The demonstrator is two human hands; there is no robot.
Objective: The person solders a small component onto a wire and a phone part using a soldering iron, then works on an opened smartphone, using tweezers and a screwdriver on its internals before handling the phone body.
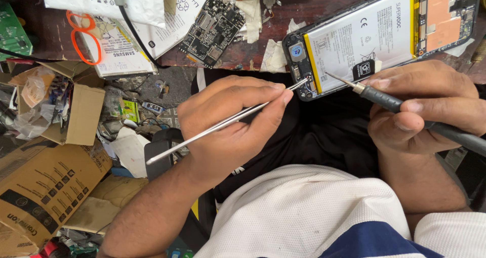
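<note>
The left hand [230, 121] pinches steel tweezers [223, 124], tips at the near-left corner of the opened phone [374, 32], which overhangs the bench [263, 55] edge. To the right, the right hand [425, 111] grips a screwdriver [405, 108] over its battery [364, 35]. A slip could puncture the battery; little room between hands.

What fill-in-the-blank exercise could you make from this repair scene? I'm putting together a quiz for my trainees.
1. The left hand holds metal ____, their tips at the lower end of the opened phone.
2. The right hand holds a dark-handled ____ with a fine tip.
3. The loose circuit board lies to the ____ of the phone in the picture.
4. The scissors at upper left have ____ handles.

Missing words: tweezers; screwdriver; left; orange
</note>
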